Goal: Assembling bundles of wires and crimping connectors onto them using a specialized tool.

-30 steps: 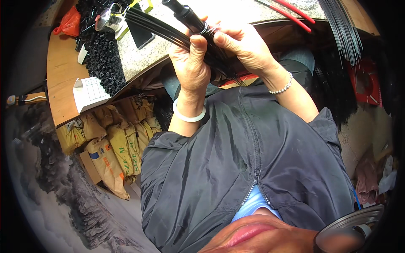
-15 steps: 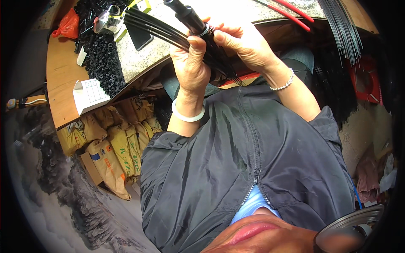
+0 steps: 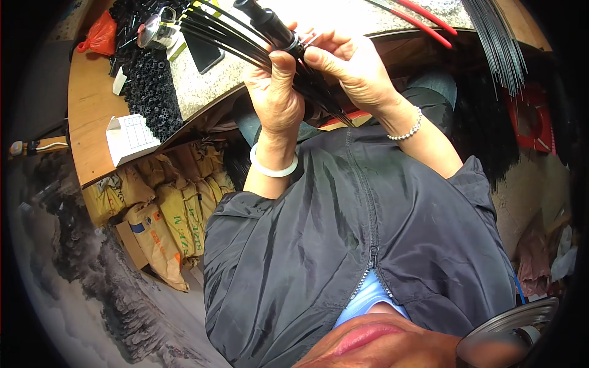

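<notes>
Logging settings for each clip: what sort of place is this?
Probably a small assembly workshop: a stone-topped bench with a heap of small black parts, bundled thin rods, and yellow sacks below.

Small workshop, assembly-type. Stone-topped worktop (image 3: 202, 86) with wood edge, cluttered: heap of small black plastic parts (image 3: 150, 92), white box (image 3: 130, 138), orange bag (image 3: 98, 38), phone (image 3: 202, 52). Bundle of thin dark rods (image 3: 497, 37) and red tubes (image 3: 423, 21) lie across the far side. Yellow sacks (image 3: 165, 208) stacked under the worktop on a rough concrete floor (image 3: 80, 288).
</notes>
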Demonstrator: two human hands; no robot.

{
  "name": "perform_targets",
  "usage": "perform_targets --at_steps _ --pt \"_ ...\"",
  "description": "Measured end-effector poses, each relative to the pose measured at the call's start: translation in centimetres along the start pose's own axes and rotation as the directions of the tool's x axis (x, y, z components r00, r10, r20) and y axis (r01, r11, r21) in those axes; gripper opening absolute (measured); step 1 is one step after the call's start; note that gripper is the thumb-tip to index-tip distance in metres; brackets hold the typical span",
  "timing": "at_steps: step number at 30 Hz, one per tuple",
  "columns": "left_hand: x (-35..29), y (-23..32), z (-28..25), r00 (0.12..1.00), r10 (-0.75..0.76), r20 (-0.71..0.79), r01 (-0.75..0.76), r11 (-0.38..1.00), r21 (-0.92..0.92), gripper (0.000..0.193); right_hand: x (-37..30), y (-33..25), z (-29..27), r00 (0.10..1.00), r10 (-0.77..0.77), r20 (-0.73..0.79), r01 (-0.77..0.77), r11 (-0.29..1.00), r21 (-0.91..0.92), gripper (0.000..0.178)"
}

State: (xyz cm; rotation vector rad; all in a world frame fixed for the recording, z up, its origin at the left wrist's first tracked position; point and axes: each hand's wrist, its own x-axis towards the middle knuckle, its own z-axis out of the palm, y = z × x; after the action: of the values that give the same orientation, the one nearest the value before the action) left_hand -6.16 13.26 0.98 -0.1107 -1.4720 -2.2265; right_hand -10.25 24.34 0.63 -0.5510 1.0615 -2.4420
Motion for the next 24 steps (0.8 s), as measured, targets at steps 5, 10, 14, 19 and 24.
perform_targets --at_steps 5,10,14,19,24 --pt "-0.3 0.0 0.0 0.994 0.007 0.111 -0.016 0.997 0.078 0.057 0.3 1.2 -1.2 0.993 0.047 0.107 -0.060 0.991 0.120 0.016" --pt "-0.3 -0.2 -0.1 0.995 -0.015 0.102 0.007 0.997 0.079 0.058 0.6 0.0 -1.4 0.977 0.075 0.200 -0.102 0.986 0.129 0.018" --pt "0.5 0.0 0.0 0.991 -0.014 0.137 0.001 0.996 0.093 0.060 0.7 -0.2 -1.0 0.980 0.120 0.156 -0.131 0.989 0.063 0.022" --pt "2.6 1.8 -0.8 0.983 0.021 0.183 -0.006 0.997 -0.083 0.062 -0.8 4.0 -0.8 0.997 -0.032 0.075 0.058 0.924 -0.378 0.054" --pt "3.2 3.1 -0.4 0.935 0.020 0.354 0.021 0.993 -0.113 0.084 -2.0 4.7 -1.3 0.992 0.045 0.120 0.039 0.783 -0.621 0.027"
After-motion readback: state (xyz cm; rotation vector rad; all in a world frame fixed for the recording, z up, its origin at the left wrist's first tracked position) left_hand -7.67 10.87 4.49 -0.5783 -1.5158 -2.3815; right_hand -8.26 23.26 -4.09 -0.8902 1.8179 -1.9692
